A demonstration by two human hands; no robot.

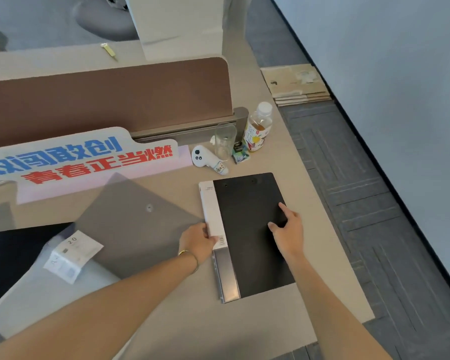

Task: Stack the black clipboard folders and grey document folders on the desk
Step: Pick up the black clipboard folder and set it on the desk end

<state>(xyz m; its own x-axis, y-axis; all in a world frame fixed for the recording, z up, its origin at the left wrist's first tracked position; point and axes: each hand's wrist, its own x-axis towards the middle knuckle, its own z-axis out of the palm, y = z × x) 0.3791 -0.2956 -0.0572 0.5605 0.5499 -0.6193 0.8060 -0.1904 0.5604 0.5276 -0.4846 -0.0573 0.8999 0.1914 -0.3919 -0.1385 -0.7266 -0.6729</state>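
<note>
I'm squaring the stack: my left hand [196,241] pinches the clipboard [252,235] edge, right hand [287,228] flat, unclenched on top. Next, the grey folder [138,224] left of my grip goes on.

Bare desk [182,307] near; glass [225,141] beyond

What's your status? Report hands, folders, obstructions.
Left hand gripping black clipboard folder edge; right hand flat on top. Grey folder lies apart, left. Nothing between.
</note>
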